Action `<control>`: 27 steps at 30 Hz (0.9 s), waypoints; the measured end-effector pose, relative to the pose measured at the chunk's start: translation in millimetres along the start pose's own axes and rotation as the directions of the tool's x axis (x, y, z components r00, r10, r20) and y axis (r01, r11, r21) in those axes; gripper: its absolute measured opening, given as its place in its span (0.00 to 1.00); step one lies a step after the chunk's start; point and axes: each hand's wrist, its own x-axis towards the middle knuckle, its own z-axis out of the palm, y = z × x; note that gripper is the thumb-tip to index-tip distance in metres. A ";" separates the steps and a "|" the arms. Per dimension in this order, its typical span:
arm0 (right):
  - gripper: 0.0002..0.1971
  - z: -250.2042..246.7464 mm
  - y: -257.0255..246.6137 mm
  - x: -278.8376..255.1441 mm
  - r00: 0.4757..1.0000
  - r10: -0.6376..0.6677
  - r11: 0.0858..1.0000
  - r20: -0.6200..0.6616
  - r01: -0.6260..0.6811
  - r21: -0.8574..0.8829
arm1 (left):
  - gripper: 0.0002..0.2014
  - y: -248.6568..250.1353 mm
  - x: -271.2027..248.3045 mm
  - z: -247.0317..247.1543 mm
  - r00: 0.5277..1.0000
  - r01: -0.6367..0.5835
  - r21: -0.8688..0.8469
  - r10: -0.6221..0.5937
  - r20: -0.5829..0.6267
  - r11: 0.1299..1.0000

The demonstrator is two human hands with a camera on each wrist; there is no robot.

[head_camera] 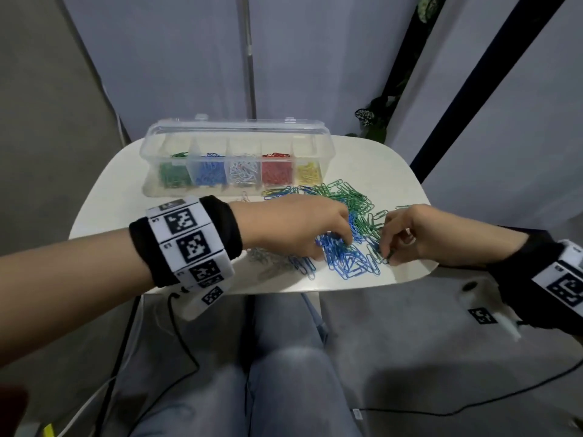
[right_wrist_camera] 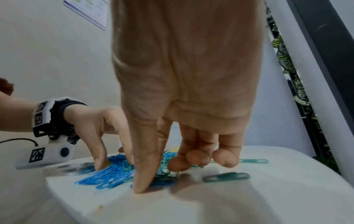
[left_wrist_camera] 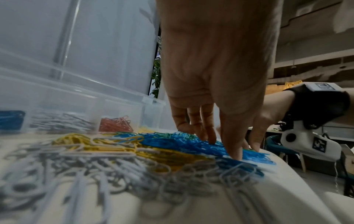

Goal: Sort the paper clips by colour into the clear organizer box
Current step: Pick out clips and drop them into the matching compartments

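Note:
The clear organizer box (head_camera: 233, 134) stands open at the back of the white table (head_camera: 126, 200). Its compartments hold green, blue, white, red and yellow clips. Loose clips lie in front: a green pile (head_camera: 350, 197), a blue pile (head_camera: 347, 260), a white pile (head_camera: 268, 260) and some yellow clips (left_wrist_camera: 91, 142). My left hand (head_camera: 334, 247) reaches down with straight, spread fingers, the tips resting in the blue pile (left_wrist_camera: 182, 142). My right hand (head_camera: 386, 255) is at the blue pile's right edge. Its thumb and forefinger pinch a dark green clip; the other fingers are curled.
Single green clips (right_wrist_camera: 226, 176) lie loose on the table to the right of my right hand. The table's rounded front edge (head_camera: 362, 287) runs just below both hands. My legs and cables are under it. A plant (head_camera: 375, 118) stands behind the table's right corner.

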 end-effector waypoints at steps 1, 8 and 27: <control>0.09 0.3 0.2 2.1 1.000 -0.008 1.000 -0.003 0.008 -0.008 | 0.23 0.4 1.4 0.6 1.000 -0.007 0.012 0.007 0.007 1.000; 0.05 5.1 -10.5 13.5 0.997 -0.078 0.978 -0.017 0.074 -0.195 | 0.21 -3.9 10.5 0.6 0.999 0.024 0.004 -0.023 -0.044 1.000; 0.19 0.1 -31.2 53.1 0.972 -0.015 0.984 -0.233 -0.027 -0.176 | 0.05 -29.1 -1.5 -7.7 0.950 0.141 -0.290 -0.212 -0.229 0.947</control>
